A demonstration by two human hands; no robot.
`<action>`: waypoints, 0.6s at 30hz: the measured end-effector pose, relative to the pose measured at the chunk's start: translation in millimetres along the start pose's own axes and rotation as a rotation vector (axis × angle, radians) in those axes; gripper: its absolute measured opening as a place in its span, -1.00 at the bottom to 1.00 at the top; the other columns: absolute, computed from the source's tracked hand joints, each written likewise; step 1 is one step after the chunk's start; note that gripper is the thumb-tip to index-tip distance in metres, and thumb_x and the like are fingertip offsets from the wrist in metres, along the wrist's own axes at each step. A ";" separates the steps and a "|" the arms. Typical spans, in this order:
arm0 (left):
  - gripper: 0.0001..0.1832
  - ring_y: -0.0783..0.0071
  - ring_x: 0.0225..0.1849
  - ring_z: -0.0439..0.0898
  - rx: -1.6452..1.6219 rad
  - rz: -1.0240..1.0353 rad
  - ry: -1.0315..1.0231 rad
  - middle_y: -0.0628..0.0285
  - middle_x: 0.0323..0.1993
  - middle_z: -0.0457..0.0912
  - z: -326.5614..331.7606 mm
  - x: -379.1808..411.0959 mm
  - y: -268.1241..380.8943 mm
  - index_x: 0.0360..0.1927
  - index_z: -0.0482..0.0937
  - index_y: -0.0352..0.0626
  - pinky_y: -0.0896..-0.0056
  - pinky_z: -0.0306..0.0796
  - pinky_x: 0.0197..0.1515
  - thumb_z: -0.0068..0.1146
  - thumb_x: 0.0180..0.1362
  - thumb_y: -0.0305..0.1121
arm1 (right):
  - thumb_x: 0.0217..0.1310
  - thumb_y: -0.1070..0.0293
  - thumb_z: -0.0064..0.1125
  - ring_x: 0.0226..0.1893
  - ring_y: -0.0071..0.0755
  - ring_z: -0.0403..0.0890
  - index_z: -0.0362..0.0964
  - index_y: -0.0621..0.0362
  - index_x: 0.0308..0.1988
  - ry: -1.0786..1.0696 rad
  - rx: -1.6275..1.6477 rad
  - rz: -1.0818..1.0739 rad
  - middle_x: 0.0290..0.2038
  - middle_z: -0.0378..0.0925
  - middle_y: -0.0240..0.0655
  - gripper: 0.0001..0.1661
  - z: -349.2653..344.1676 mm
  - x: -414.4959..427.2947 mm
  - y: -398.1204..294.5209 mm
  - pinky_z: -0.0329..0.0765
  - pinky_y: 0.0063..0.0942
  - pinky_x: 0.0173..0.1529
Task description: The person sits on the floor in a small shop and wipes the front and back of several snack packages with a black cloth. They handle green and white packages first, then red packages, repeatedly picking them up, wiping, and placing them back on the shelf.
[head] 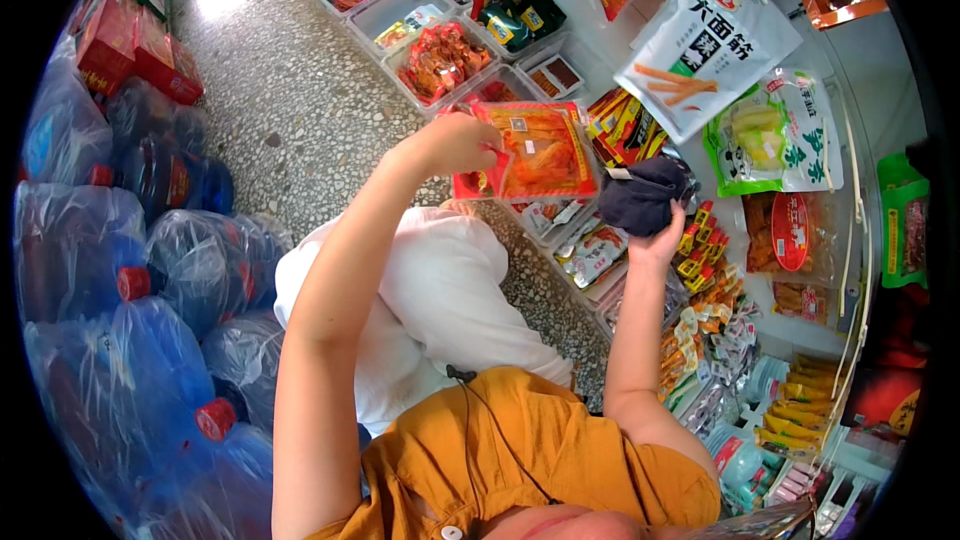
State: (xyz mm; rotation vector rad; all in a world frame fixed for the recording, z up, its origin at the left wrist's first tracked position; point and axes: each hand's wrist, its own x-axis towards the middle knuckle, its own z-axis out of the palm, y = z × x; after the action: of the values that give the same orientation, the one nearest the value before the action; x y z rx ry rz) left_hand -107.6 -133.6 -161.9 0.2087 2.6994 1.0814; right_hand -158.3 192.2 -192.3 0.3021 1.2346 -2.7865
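My left hand point(459, 144) has its fingertips closed on the left edge of a clear packet with a red border point(544, 157), which holds orange strip-shaped snacks and bears a small price sticker. This packet lies over the row of clear plastic bins, and part of its left edge is hidden by the hand. My right hand point(658, 234) grips a bunched dark navy cloth point(645, 195) with a pale tag, just to the right of the packet. Under and beside the cloth are red, yellow and black snack packets point(626, 124).
Clear plastic bins point(367, 21) of packaged snacks run along the display. A white snack bag point(705, 52) and a green-and-white bag point(776, 135) hang at the right. Plastic-wrapped large water bottles point(82, 255) crowd the left, below red boxes point(135, 45). The speckled floor point(270, 90) lies between.
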 end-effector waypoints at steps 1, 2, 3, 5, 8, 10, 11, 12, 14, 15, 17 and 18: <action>-0.73 0.20 -0.19 0.51 0.091 0.024 -0.006 0.09 -0.29 0.57 9.6 2.0 -9.3 -0.27 0.59 -0.14 0.30 0.38 -0.10 0.03 -0.09 -0.35 | 0.14 0.22 -0.12 0.05 -0.17 0.38 0.16 0.00 0.14 -0.030 -0.016 -0.015 0.03 0.34 -0.29 -0.47 8.8 -3.3 1.5 0.36 -0.11 0.08; -0.73 0.22 -0.14 0.50 0.182 0.048 -0.012 0.10 -0.24 0.57 20.3 5.3 -20.4 -0.27 0.60 -0.13 0.31 0.37 -0.07 0.04 -0.09 -0.34 | 0.12 0.29 -0.11 0.01 -0.20 0.41 0.17 0.05 0.12 -0.016 -0.084 -0.071 0.00 0.35 -0.29 -0.48 19.2 -8.0 5.6 0.38 -0.18 0.06; -0.74 0.24 -0.09 0.49 0.274 0.079 -0.022 0.12 -0.20 0.56 25.9 8.1 -24.2 -0.27 0.60 -0.11 0.31 0.36 -0.05 0.04 -0.08 -0.34 | 0.11 0.32 -0.10 -0.01 -0.22 0.41 0.19 0.06 0.11 -0.079 -0.173 -0.124 -0.01 0.35 -0.29 -0.49 22.2 -7.7 11.3 0.38 -0.21 0.06; -0.77 0.27 0.04 0.39 0.222 0.027 -0.011 0.18 -0.07 0.50 36.6 9.7 -33.5 -0.31 0.62 -0.05 0.27 0.26 0.09 0.07 -0.08 -0.31 | 0.09 0.37 -0.09 -0.04 -0.27 0.43 0.22 0.08 0.09 -0.204 -0.349 -0.228 -0.03 0.35 -0.28 -0.50 27.8 -4.2 22.7 0.38 -0.27 0.06; -0.78 0.27 0.09 0.34 0.200 0.081 0.046 0.17 -0.04 0.48 51.5 12.6 -65.5 -0.34 0.63 -0.03 0.22 0.17 0.16 0.10 -0.08 -0.26 | 0.02 0.38 0.04 -0.08 -0.34 0.42 0.41 0.18 -0.10 -0.400 -0.948 -0.488 -0.15 0.44 -0.30 -0.64 55.5 -8.5 60.7 0.35 -0.36 0.02; -0.78 0.28 0.12 0.31 0.201 0.036 -0.012 0.15 -0.04 0.48 50.6 11.9 -71.4 -0.37 0.64 -0.03 0.21 0.10 0.20 0.12 -0.07 -0.21 | -0.04 0.33 0.13 0.04 -0.11 0.31 0.42 0.03 -0.07 -0.636 -1.386 -0.835 -0.05 0.42 -0.25 -0.58 62.8 -0.4 95.5 0.18 -0.24 0.17; -0.74 0.28 0.10 0.34 0.165 -0.005 -0.060 0.13 -0.03 0.47 45.8 11.7 -64.5 -0.32 0.62 -0.04 0.23 0.14 0.17 0.13 -0.06 -0.17 | -0.08 0.27 0.18 0.15 0.00 0.18 0.42 -0.09 -0.05 -0.658 -1.485 -0.892 0.11 0.28 -0.23 -0.54 55.5 5.0 120.1 0.09 -0.06 0.22; -0.69 0.28 0.08 0.36 0.130 -0.053 -0.108 0.12 -0.03 0.47 36.3 7.1 -52.4 -0.27 0.60 -0.06 0.25 0.19 0.15 0.14 -0.04 -0.12 | -0.09 0.23 0.20 0.19 0.06 0.10 0.41 -0.15 -0.05 -0.659 -1.625 -0.872 0.17 0.19 -0.23 -0.52 53.9 0.2 132.4 0.02 0.04 0.23; -0.57 0.27 0.02 0.42 -0.008 -0.221 -0.042 0.08 -0.02 0.46 36.1 8.7 -58.2 -0.16 0.54 -0.11 0.25 0.29 0.06 0.15 -0.01 -0.04 | -0.11 0.17 0.22 0.25 0.12 -0.02 0.40 -0.21 -0.05 -0.645 -1.772 -0.840 0.24 0.07 -0.23 -0.50 49.2 -0.1 144.4 -0.08 0.18 0.24; -0.51 0.26 -0.03 0.45 -0.114 -0.359 0.083 0.07 -0.01 0.45 46.5 11.6 -81.0 -0.10 0.50 -0.14 0.24 0.35 0.00 0.15 0.00 0.00 | -0.12 0.16 0.23 0.26 0.12 -0.04 0.41 -0.22 -0.06 -0.658 -1.771 -0.829 0.26 0.04 -0.23 -0.50 50.6 0.1 150.1 -0.12 0.23 0.24; -0.41 0.24 -0.10 0.50 -0.315 -0.572 0.148 0.04 -0.02 0.45 52.3 16.4 -104.5 -0.01 0.42 -0.21 0.22 0.45 -0.13 0.13 0.02 0.04 | -0.09 0.20 0.20 0.25 0.11 -0.01 0.39 -0.17 -0.06 -0.635 -1.742 -0.860 0.24 0.07 -0.25 -0.53 47.5 2.8 152.2 -0.09 0.20 0.23; -0.38 0.24 -0.14 0.52 -0.408 -0.657 0.092 0.03 -0.04 0.46 49.7 17.4 -108.5 0.01 0.37 -0.25 0.21 0.49 -0.20 0.12 0.04 0.04 | -0.07 0.22 0.19 0.24 0.10 0.00 0.38 -0.17 -0.05 -0.640 -1.733 -0.876 0.23 0.09 -0.26 -0.53 45.7 4.2 152.0 -0.08 0.20 0.23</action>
State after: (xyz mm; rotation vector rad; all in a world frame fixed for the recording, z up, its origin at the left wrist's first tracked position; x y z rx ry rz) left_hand -116.6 -174.8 -274.8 -0.7510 2.2576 1.3754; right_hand -146.2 56.2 -273.3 -1.2627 3.0709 -0.7682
